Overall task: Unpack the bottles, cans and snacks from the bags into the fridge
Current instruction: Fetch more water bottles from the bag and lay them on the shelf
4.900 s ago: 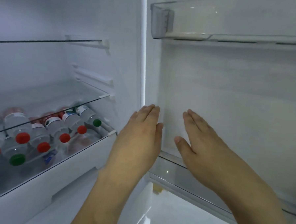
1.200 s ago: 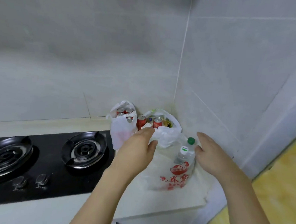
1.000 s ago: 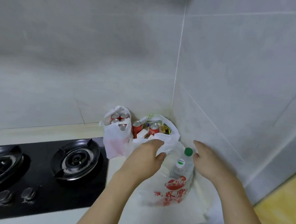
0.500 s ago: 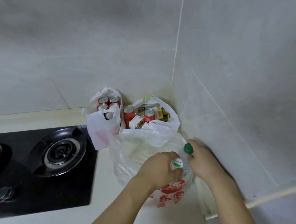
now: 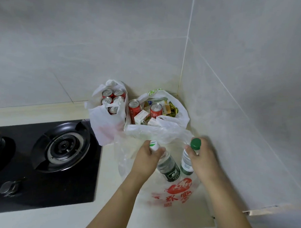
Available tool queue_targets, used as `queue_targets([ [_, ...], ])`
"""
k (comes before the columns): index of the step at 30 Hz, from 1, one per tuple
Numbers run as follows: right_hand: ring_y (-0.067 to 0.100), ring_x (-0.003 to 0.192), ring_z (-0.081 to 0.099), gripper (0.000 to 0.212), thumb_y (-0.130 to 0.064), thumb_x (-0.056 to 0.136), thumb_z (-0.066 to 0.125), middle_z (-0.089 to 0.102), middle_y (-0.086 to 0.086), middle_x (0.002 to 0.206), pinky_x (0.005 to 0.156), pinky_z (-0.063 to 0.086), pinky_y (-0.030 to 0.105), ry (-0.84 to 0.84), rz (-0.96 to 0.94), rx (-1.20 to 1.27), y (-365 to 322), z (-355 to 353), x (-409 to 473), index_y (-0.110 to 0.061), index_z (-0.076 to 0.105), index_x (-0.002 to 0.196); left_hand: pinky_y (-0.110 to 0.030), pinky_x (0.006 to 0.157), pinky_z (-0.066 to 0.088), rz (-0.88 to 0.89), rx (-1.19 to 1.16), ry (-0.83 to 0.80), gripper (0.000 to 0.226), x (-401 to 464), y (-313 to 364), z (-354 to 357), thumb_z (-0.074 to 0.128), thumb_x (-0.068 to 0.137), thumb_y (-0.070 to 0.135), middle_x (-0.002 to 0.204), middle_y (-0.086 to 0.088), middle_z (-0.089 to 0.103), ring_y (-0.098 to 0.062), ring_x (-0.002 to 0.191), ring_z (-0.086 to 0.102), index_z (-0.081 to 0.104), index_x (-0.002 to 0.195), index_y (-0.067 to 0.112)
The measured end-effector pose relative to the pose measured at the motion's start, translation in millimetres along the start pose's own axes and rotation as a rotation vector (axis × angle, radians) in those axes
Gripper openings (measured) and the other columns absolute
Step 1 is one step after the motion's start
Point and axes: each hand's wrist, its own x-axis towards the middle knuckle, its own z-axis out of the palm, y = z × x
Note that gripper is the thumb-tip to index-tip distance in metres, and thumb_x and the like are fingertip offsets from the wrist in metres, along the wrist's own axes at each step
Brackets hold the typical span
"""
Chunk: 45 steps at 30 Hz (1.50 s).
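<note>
Three white plastic bags stand in the counter's corner. The nearest bag, printed in red, has two clear bottles rising out of it. My left hand grips the neck of the white-capped bottle. My right hand grips the neck of the green-capped bottle. Behind, a small bag holds several red cans. The bag beside it holds two red cans, small boxes and snacks.
A black gas hob with round burners and knobs lies left of the bags. Grey tiled walls close the corner behind and to the right. The pale counter's front edge runs under my forearms.
I turned from the open fridge to the counter. My hands came down to the nearest bag, closed on the two bottle necks, and the bottles now stand higher out of the bag.
</note>
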Motion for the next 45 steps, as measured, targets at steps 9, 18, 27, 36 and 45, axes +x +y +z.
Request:
queue_targets([
  [9,0.008,0.086,0.057,0.029,-0.035,0.092,0.060,0.058,-0.011,0.092,0.070,0.039,0.008,0.155,-0.138,0.317,-39.7,-11.9,-12.2,-0.013,0.053,0.110,-0.020,0.065,0.044,0.274,0.091,0.141,0.030,-30.5,48.9,-34.4,0.064,0.092,0.038,0.085,0.012,0.065,-0.001,0.075,0.060,0.055,0.118,0.024],
  [18,0.012,0.067,0.059,0.042,-0.054,0.084,0.061,0.065,-0.001,0.071,0.064,0.047,0.024,0.440,-0.364,0.644,-175.7,-46.3,-39.2,-0.013,0.057,0.079,-0.016,0.060,0.047,0.601,-0.324,0.580,0.010,-106.3,156.5,-133.0,0.057,0.098,0.029,0.076,0.004,0.070,-0.006,0.065,0.063,0.053,0.095,0.020],
  [27,0.020,0.061,0.057,0.040,-0.042,0.086,0.058,0.064,0.005,0.063,0.060,0.043,0.028,0.244,-0.510,0.666,-280.6,4.5,-111.4,-0.007,0.058,0.066,-0.021,0.047,0.044,0.554,-0.316,0.789,0.019,-180.9,133.3,-241.9,0.057,0.096,0.029,0.069,-0.005,0.070,-0.009,0.046,0.051,0.059,0.086,0.013],
  [36,0.002,0.049,0.051,0.035,-0.029,0.092,0.061,0.064,-0.010,0.057,0.053,0.040,0.015,-0.118,-0.688,0.770,-366.5,75.2,-173.1,-0.005,0.060,0.067,-0.029,0.050,0.045,0.451,-0.225,1.038,0.014,-234.4,92.7,-329.5,0.062,0.089,0.026,0.066,-0.008,0.069,-0.013,0.048,0.053,0.060,0.079,0.016],
  [45,0.002,0.049,0.055,0.035,-0.028,0.091,0.059,0.066,-0.007,0.057,0.052,0.040,0.010,-0.487,-0.846,0.810,-421.9,136.5,-226.8,-0.005,0.060,0.065,-0.043,0.050,0.048,0.342,-0.112,1.395,0.016,-293.0,55.9,-371.5,0.062,0.089,0.019,0.065,-0.013,0.066,-0.034,0.057,0.061,0.059,0.076,0.010],
])
